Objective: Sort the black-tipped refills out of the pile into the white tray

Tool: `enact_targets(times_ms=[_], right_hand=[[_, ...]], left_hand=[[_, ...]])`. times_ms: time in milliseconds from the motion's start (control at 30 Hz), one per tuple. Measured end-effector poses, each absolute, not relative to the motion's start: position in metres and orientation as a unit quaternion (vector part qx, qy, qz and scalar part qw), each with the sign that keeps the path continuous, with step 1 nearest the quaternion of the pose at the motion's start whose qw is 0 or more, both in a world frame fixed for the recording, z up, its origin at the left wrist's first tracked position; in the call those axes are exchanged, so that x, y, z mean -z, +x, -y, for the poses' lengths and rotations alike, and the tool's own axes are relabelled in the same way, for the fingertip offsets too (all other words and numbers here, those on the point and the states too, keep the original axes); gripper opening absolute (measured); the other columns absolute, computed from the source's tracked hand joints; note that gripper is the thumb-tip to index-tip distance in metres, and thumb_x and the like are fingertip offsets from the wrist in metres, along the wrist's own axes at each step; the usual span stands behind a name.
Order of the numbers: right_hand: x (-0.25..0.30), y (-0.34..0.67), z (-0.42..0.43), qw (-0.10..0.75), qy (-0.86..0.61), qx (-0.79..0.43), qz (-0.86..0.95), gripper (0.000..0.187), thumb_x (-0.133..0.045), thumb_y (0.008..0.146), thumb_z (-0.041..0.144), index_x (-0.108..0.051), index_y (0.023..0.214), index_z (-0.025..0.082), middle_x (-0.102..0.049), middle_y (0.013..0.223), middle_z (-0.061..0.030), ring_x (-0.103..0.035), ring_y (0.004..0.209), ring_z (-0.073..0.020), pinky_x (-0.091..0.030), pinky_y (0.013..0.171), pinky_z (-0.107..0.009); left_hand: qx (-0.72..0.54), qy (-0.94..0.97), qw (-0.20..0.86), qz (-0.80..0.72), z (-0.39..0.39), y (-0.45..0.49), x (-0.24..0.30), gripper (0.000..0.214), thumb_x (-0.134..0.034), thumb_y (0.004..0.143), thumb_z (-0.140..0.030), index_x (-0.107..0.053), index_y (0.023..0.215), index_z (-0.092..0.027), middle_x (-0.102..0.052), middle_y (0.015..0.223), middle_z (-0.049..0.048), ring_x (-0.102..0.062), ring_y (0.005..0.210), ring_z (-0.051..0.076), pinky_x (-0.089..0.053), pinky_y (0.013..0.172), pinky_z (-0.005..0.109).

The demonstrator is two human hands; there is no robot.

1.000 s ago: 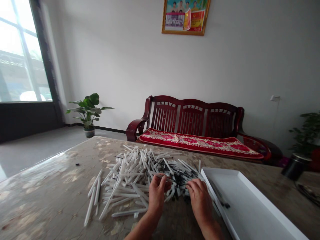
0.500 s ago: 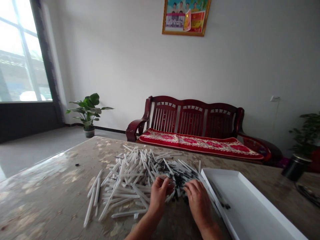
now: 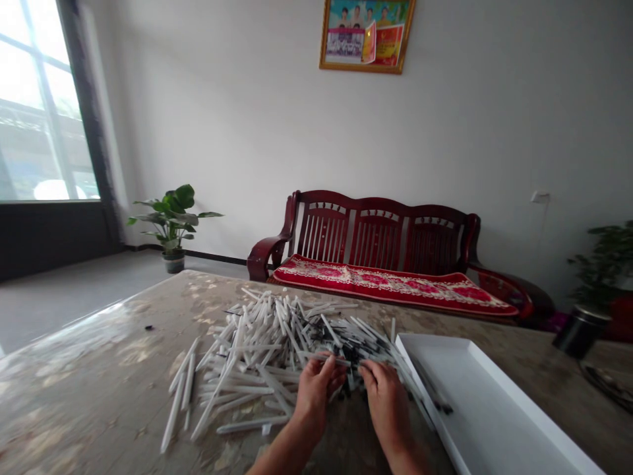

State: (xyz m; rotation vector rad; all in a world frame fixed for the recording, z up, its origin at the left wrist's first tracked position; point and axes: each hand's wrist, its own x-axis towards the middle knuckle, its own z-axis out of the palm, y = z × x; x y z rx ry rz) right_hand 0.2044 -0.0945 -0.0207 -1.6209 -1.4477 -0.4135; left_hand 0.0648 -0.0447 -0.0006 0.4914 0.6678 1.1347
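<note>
1. A pile of white sticks [image 3: 257,343] lies spread over the middle of the table [image 3: 99,369], with a few strays trailing off toward its left edge.
2. Small black pieces [image 3: 353,343] are mixed into the right side of the pile.
3. The left hand [image 3: 312,392] rests at the near edge of the pile, its bent fingers lying on one white stick; whether they pinch it cannot be told.
4. The right hand [image 3: 386,402] is just beside the left but not touching it. It is palm down with its fingers curled into the black pieces, and its grip is hidden.
5. A white tray [image 3: 494,422] sits right of the hands, its near corner touching the edge of the pile. A few thin dark things [image 3: 435,399] lie along its left wall.
6. A black pot [image 3: 573,333] stands on the far right of the table.
7. Behind the table a dark wooden bench [image 3: 386,231] with a red cushion [image 3: 390,284] stands against the wall.
8. A framed picture [image 3: 366,36] hangs above the bench.
9. A potted plant [image 3: 173,221] stands on the floor to the left, near a big window [image 3: 34,112].
</note>
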Motion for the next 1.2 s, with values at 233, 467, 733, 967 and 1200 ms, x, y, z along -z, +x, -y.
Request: enact_targets(times_ms=[233, 467, 733, 967, 1200], right_hand=[[0.027, 0.177, 0.095, 0.457, -0.607, 0.113, 0.64, 0.048, -0.041, 0.098, 0.019, -0.046, 0.145, 0.024, -0.071, 0.122, -0.0085, -0.068, 0.109, -0.0194, -0.057, 0.087, -0.031], [0.012, 0.177, 0.106, 0.306, -0.675, 0.171, 0.649, 0.013, -0.063, 0.087, 0.017, -0.066, 0.078, 0.027, -0.069, 0.082, -0.0021, -0.064, 0.083, -0.0231, -0.05, 0.074, -0.033], [0.008, 0.167, 0.108, 0.246, -0.691, 0.157, 0.662, 0.02, -0.072, 0.075, 0.008, -0.067, 0.072, 0.027, -0.07, 0.082, -0.0012, -0.064, 0.085, -0.026, -0.048, 0.072, -0.034], [0.022, 0.189, 0.095, 0.522, -0.652, -0.046, 0.548, 0.016, -0.057, 0.088, 0.032, -0.07, 0.087, 0.024, -0.076, 0.086, -0.0041, -0.071, 0.081, -0.0223, -0.054, 0.073, -0.03], [0.019, 0.197, 0.092, 0.659, -0.608, -0.161, 0.413, 0.042, -0.067, 0.073, 0.054, -0.076, 0.096, 0.02, -0.078, 0.099, -0.0116, -0.073, 0.092, -0.029, -0.058, 0.081, -0.038]], left_hand=[[-0.519, 0.174, 0.785, -0.29, 0.045, 0.064, -0.005, 0.025, -0.086, 0.071, -0.016, -0.062, 0.079, -0.016, -0.071, 0.069, 0.0017, -0.072, 0.064, 0.015, -0.061, 0.064, 0.023], [-0.536, 0.123, 0.784, -0.289, 0.034, 0.058, -0.009, 0.011, -0.068, 0.087, -0.009, -0.061, 0.082, -0.015, -0.075, 0.073, 0.006, -0.074, 0.064, 0.012, -0.06, 0.062, 0.018], [-0.534, 0.137, 0.783, -0.289, 0.036, 0.06, -0.01, 0.009, -0.066, 0.089, -0.008, -0.061, 0.085, -0.014, -0.075, 0.074, 0.0066, -0.074, 0.064, 0.013, -0.06, 0.061, 0.018], [-0.528, 0.164, 0.779, -0.297, 0.038, 0.063, -0.009, 0.014, -0.074, 0.082, -0.009, -0.062, 0.085, -0.014, -0.074, 0.072, 0.0052, -0.074, 0.064, 0.014, -0.061, 0.062, 0.02], [-0.509, 0.185, 0.797, -0.268, 0.046, 0.068, -0.005, 0.023, -0.084, 0.073, -0.012, -0.062, 0.082, -0.014, -0.073, 0.07, 0.0038, -0.073, 0.063, 0.014, -0.061, 0.062, 0.021]])
